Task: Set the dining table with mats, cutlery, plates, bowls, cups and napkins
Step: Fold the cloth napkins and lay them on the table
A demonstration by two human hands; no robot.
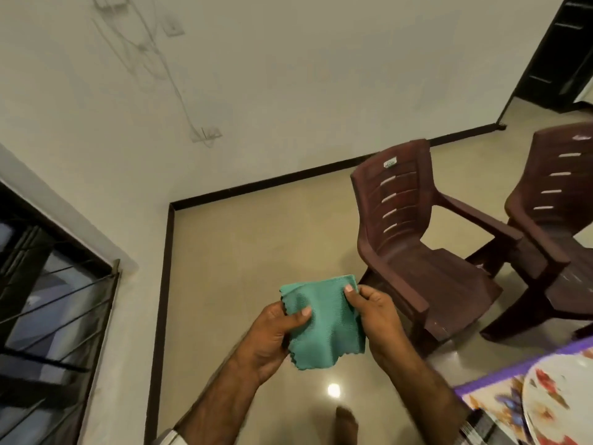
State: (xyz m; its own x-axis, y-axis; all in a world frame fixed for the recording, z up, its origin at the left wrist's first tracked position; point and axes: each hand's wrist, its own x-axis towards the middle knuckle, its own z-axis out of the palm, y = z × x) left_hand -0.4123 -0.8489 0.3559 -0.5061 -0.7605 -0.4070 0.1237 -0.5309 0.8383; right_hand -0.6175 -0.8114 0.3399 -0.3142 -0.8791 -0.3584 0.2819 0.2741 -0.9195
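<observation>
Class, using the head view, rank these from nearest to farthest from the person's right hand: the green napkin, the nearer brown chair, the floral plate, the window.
1. Green napkin: pinched by the right hand.
2. Nearer brown chair: just right, behind.
3. Floral plate: lower right corner.
4. Window: far left.

bare forearms, pale cuff [168, 437] at L elbow

You hold a green napkin [324, 319], folded to a rough square with scalloped edges, above the floor; a flowered plate [558, 403] rests on the purple-bordered mat [491, 388] at the bench's corner.
</observation>
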